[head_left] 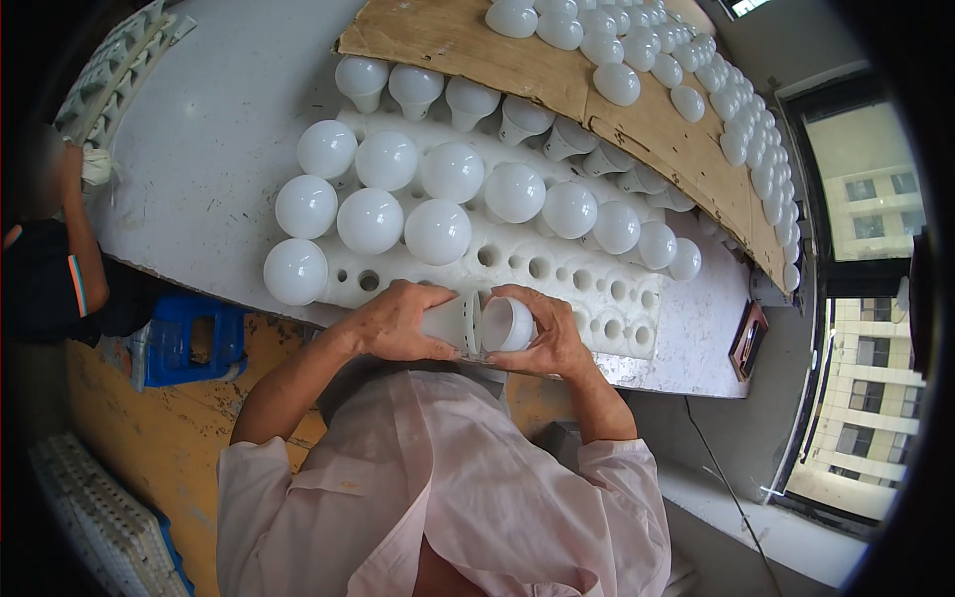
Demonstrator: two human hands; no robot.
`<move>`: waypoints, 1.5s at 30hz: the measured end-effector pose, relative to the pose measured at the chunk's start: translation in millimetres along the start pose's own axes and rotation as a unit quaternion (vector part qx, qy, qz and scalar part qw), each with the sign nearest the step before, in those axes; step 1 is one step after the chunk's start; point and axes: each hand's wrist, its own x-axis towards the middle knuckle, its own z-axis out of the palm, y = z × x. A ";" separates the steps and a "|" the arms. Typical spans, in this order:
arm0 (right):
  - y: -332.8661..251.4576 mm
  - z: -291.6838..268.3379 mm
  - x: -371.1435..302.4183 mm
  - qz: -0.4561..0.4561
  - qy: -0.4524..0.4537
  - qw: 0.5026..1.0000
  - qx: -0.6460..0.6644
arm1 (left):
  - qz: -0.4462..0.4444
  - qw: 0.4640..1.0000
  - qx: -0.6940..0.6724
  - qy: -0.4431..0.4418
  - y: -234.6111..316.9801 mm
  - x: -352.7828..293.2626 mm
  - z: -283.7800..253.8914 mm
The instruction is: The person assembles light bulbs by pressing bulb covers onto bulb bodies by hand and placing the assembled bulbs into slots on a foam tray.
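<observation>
Over the white table's (pixel 209 149) near edge, the left hand (pixel 398 323) clasps a white bulb base (pixel 450 323) and the right hand (pixel 542 333) clasps a dome cover (pixel 504 324); a window (pixel 860 199) stands at right.

Hidden, cut off and blurred parts at the bulb table

The left hand (pixel 398 323) wraps the white bulb base (pixel 450 323) so that most of it is hidden; the right hand (pixel 542 333) covers the back of the white dome (pixel 505 324), and whether the two parts touch cannot be told. The lower rows of the white foam tray (pixel 597 289) disappear behind both hands. The cardboard sheet (pixel 557 75) hides the far bulbs beneath it and runs out of the top edge. At the left rim a co-worker (pixel 50 259) is blurred and cropped. The small dark object (pixel 748 340) near the table's right edge is too small to identify.
</observation>
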 end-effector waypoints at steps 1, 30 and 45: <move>-1.8 0.1 0.9 -0.001 -0.008 1.000 -0.012 | 0.000 1.000 0.000 0.000 -0.7 0.3 0.3; -5.2 6.6 6.6 -0.022 -0.075 0.990 -0.121 | 0.006 0.999 0.030 -0.019 -4.2 1.9 0.5; 3.4 26.2 18.0 -0.077 -0.045 0.978 -0.187 | -0.020 1.000 -0.010 -0.014 0.8 4.5 -4.7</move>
